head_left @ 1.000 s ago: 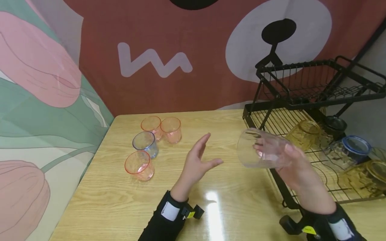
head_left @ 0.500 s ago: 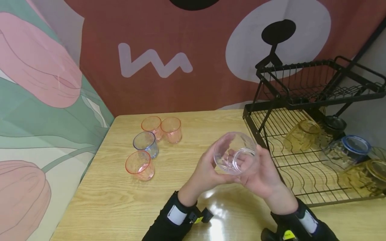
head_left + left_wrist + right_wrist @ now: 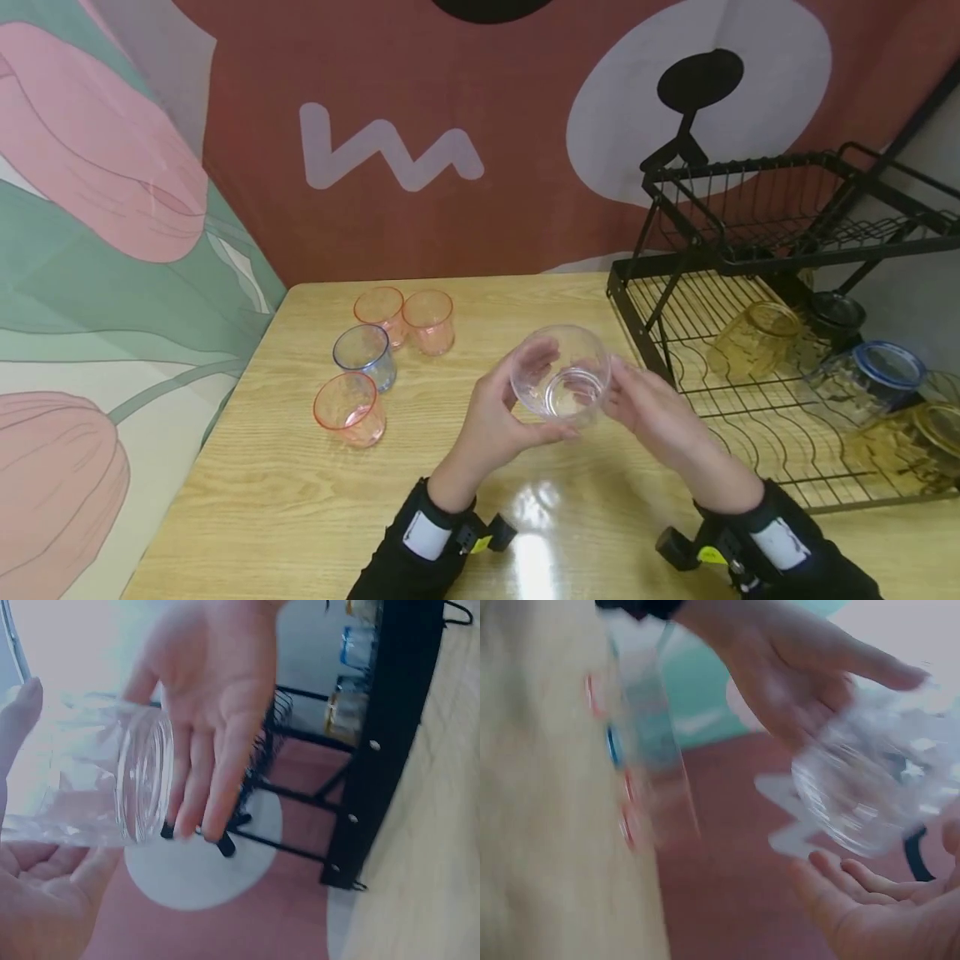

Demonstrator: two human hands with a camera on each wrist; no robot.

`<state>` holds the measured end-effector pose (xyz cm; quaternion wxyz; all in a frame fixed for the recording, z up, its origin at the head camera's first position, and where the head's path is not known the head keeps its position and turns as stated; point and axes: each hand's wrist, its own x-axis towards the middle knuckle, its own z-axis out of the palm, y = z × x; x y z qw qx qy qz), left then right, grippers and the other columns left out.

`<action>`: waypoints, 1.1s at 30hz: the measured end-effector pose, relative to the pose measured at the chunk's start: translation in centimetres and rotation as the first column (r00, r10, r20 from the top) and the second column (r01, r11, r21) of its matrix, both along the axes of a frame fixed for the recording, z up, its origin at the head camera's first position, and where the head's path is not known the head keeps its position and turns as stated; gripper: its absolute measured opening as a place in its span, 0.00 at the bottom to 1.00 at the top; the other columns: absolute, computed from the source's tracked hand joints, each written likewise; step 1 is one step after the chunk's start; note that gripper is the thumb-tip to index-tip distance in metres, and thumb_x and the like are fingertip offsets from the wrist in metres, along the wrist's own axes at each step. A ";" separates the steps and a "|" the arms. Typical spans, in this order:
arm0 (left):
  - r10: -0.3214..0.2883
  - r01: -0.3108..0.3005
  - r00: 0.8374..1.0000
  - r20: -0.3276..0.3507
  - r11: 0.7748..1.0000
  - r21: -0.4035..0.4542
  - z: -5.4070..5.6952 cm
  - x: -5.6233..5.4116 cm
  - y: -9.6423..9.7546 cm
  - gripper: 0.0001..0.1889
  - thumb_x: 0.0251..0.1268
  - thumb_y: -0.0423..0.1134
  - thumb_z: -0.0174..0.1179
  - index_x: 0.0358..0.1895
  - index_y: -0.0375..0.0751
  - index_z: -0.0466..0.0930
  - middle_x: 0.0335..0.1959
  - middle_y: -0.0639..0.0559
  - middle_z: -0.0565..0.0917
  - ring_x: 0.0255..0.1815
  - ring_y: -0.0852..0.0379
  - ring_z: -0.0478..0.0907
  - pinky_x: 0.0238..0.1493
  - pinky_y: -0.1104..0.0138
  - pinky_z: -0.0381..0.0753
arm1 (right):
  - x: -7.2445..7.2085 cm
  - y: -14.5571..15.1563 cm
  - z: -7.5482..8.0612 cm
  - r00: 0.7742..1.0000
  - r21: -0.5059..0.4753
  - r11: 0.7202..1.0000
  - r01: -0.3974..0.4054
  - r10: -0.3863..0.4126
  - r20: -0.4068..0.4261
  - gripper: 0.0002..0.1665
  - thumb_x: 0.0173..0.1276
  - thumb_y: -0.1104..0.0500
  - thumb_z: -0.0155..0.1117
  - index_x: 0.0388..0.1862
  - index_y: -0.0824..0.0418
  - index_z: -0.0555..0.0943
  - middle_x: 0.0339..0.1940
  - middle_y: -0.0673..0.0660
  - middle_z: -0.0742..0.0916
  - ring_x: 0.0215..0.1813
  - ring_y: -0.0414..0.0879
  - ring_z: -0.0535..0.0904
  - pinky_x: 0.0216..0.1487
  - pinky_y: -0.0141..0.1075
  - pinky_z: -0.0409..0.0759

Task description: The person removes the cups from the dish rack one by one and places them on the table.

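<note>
A clear drinking glass (image 3: 561, 379) is held above the table, its mouth tilted toward the head camera. My left hand (image 3: 486, 423) grips it from the left, the thumb across the near side and the fingers round the far side. On the glass's right, my right hand (image 3: 667, 421) has its fingers fairly straight, close to the wall and base. In the left wrist view that right hand (image 3: 214, 712) shows an open palm near the glass's base. The right wrist view is blurred, with the left hand (image 3: 795, 675) on the glass there.
Orange-rimmed glasses (image 3: 348, 412) and a blue-rimmed glass (image 3: 367, 358) stand upright at the table's left. At the right, a black two-tier dish rack (image 3: 675, 333) holds several glasses, among them a yellow glass (image 3: 753, 342) and a blue-based glass (image 3: 862, 383).
The right hand has brought the clear glass left from beside the rack to the left hand. The left hand now grips it, and the right hand's fingers have loosened and drawn slightly right.
</note>
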<state>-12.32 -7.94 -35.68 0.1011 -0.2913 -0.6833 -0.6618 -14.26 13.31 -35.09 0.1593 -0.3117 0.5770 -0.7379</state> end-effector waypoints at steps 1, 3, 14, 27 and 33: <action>0.032 -0.032 0.999 0.032 0.999 -0.008 -0.2 -0.1 -0.2 0.46 0.35 0.20 0.76 0.67 0.30 0.66 0.64 0.38 0.73 0.65 0.47 0.71 0.67 0.61 0.70 | -0.1 0.5 0.3 0.995 0.094 0.992 0.082 -0.077 -0.058 0.30 0.83 0.56 0.32 0.70 0.80 0.57 0.65 0.69 0.74 0.61 0.40 0.76 0.61 0.30 0.74; 0.109 -0.108 0.989 0.097 0.994 -0.011 -0.8 -0.4 -0.6 0.45 0.38 0.22 0.76 0.67 0.32 0.66 0.65 0.40 0.73 0.65 0.47 0.71 0.67 0.63 0.70 | -0.4 1.5 1.1 0.966 0.271 0.932 0.239 -0.200 -0.164 0.29 0.82 0.57 0.37 0.67 0.81 0.61 0.66 0.73 0.72 0.63 0.42 0.74 0.62 0.25 0.71; 0.558 -0.561 0.765 0.322 0.822 -0.094 -5.3 -3.3 -4.0 0.43 0.47 0.35 0.76 0.67 0.30 0.62 0.64 0.35 0.69 0.66 0.38 0.66 0.70 0.50 0.65 | -2.8 8.6 3.2 0.862 0.698 0.509 0.504 -0.347 -0.369 0.38 0.78 0.45 0.46 0.74 0.71 0.56 0.71 0.75 0.65 0.68 0.74 0.61 0.60 0.69 0.64; 0.779 -0.797 0.440 0.448 0.568 -0.206 -8.8 -4.7 -6.4 0.47 0.44 0.32 0.76 0.67 0.26 0.56 0.64 0.30 0.62 0.68 0.34 0.59 0.72 0.49 0.59 | -5.1 13.0 2.2 0.793 0.805 0.150 0.574 -0.349 -0.500 0.51 0.76 0.37 0.42 0.74 0.77 0.45 0.68 0.83 0.60 0.58 0.82 0.61 0.54 0.75 0.60; 0.806 -0.821 0.408 0.430 0.529 -0.213 -9.0 -5.0 -6.6 0.49 0.43 0.31 0.76 0.68 0.24 0.55 0.64 0.29 0.62 0.68 0.34 0.58 0.72 0.49 0.57 | -5.9 14.3 1.6 0.781 0.810 0.093 0.579 -0.348 -0.518 0.54 0.74 0.35 0.44 0.73 0.81 0.44 0.65 0.87 0.59 0.59 0.83 0.57 0.54 0.75 0.60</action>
